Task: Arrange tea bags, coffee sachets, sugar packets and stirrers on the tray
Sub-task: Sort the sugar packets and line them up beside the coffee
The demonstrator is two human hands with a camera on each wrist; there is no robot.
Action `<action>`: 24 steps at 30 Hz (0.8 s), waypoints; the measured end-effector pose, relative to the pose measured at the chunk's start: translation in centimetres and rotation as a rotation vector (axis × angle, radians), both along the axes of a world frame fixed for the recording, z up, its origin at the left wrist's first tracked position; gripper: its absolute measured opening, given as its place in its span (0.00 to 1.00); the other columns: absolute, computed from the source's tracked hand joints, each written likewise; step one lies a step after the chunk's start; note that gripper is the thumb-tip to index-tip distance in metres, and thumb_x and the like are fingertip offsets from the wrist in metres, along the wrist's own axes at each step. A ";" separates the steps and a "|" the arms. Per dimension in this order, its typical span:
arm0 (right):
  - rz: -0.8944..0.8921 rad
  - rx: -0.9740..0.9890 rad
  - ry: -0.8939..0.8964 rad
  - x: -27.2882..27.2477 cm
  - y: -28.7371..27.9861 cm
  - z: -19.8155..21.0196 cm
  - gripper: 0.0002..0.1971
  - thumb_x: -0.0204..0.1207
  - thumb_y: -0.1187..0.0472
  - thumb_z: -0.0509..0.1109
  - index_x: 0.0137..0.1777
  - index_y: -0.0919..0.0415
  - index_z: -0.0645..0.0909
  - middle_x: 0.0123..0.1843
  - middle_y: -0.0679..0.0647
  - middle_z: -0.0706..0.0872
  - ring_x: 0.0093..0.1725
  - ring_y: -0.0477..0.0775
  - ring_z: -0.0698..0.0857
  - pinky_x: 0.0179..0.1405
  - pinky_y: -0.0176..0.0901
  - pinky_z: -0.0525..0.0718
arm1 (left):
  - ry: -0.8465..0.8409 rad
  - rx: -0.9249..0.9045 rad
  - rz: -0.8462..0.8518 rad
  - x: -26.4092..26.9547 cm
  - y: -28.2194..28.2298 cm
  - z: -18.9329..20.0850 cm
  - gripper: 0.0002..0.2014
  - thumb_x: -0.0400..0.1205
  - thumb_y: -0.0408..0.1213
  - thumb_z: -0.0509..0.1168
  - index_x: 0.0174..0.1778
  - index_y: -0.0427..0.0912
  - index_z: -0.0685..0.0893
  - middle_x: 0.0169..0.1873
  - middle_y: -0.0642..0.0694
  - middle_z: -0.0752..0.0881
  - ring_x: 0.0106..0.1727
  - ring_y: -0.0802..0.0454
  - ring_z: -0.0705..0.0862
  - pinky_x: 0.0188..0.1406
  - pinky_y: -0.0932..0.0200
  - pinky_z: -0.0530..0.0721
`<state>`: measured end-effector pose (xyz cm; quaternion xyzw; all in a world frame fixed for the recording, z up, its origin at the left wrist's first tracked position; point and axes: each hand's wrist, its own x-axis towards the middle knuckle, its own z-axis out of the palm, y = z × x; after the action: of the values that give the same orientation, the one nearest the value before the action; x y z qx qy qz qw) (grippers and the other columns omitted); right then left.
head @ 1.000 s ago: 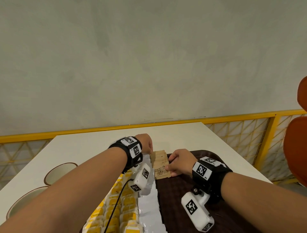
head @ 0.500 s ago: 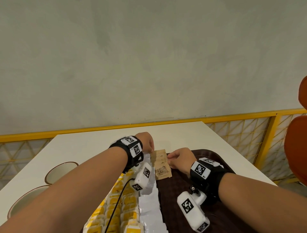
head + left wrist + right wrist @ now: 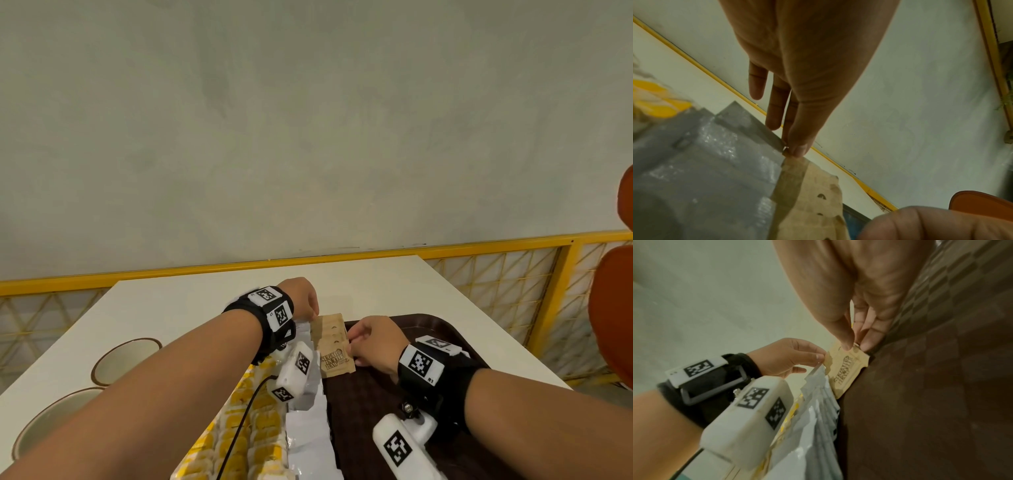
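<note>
A short row of overlapping brown sugar packets (image 3: 334, 353) lies at the far left of the dark brown tray (image 3: 431, 325). My left hand (image 3: 310, 310) pinches the far corner of the row between thumb and fingertip (image 3: 793, 151). My right hand (image 3: 352, 339) pinches the right edge of a sugar packet (image 3: 844, 368) with thumb and fingertips (image 3: 855, 345). Left of the sugar packets runs a row of white sachets (image 3: 308, 431), then yellow tea bags (image 3: 246, 431). No stirrers are in view.
Two empty brown-rimmed bowls (image 3: 126, 359) (image 3: 51, 425) sit on the white table (image 3: 205, 308) to the left. A yellow railing (image 3: 376, 253) runs behind the table, and an orange chair (image 3: 613, 325) stands at the right. The right part of the tray is bare.
My right hand has drawn back to the right, off the front sugar packet, whose printed face now shows. The left hand has stayed at the far end of the row.
</note>
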<state>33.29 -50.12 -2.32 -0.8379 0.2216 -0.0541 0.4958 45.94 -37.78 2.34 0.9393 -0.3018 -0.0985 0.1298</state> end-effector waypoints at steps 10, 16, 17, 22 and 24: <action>-0.006 -0.020 0.038 -0.2 -0.1 0.0 0.09 0.70 0.71 0.75 0.39 0.60 0.78 0.36 0.58 0.85 0.25 0.52 0.83 0.39 0.47 0.88 | -0.003 0.020 0.005 -0.4 0.1 -0.2 0.08 0.80 0.35 0.69 0.53 0.41 0.89 0.54 0.46 0.88 0.56 0.51 0.85 0.55 0.59 0.82; 0.012 -0.036 0.056 0.0 -0.1 0.3 0.09 0.71 0.72 0.73 0.41 0.60 0.78 0.34 0.57 0.84 0.24 0.50 0.83 0.30 0.38 0.87 | 0.002 0.030 0.007 -0.5 0.0 -0.3 0.09 0.81 0.36 0.68 0.55 0.41 0.89 0.54 0.46 0.88 0.57 0.51 0.84 0.54 0.60 0.81; 0.011 -0.019 0.056 -0.1 -0.1 0.3 0.09 0.72 0.73 0.73 0.41 0.60 0.78 0.35 0.59 0.84 0.25 0.50 0.84 0.31 0.39 0.88 | 0.002 0.027 0.008 -0.4 0.0 -0.2 0.09 0.81 0.36 0.68 0.54 0.41 0.89 0.54 0.46 0.88 0.56 0.51 0.84 0.53 0.61 0.81; 0.017 0.043 0.067 0.0 -0.3 0.4 0.09 0.72 0.74 0.73 0.40 0.62 0.77 0.34 0.61 0.85 0.26 0.52 0.85 0.42 0.49 0.91 | 0.004 0.026 0.010 -0.4 0.0 -0.2 0.08 0.81 0.36 0.68 0.53 0.41 0.89 0.54 0.47 0.88 0.56 0.51 0.85 0.53 0.61 0.82; 0.019 0.024 0.057 0.0 -0.2 0.4 0.09 0.71 0.73 0.74 0.40 0.62 0.78 0.35 0.61 0.85 0.26 0.52 0.85 0.43 0.50 0.91 | 0.005 0.024 0.014 -0.4 0.1 -0.2 0.08 0.81 0.36 0.68 0.53 0.41 0.89 0.54 0.47 0.88 0.56 0.51 0.85 0.54 0.60 0.82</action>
<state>33.26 -50.37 -1.93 -0.8352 0.2286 -0.0227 0.4996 45.49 -37.71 2.14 0.9426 -0.2937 -0.1036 0.1202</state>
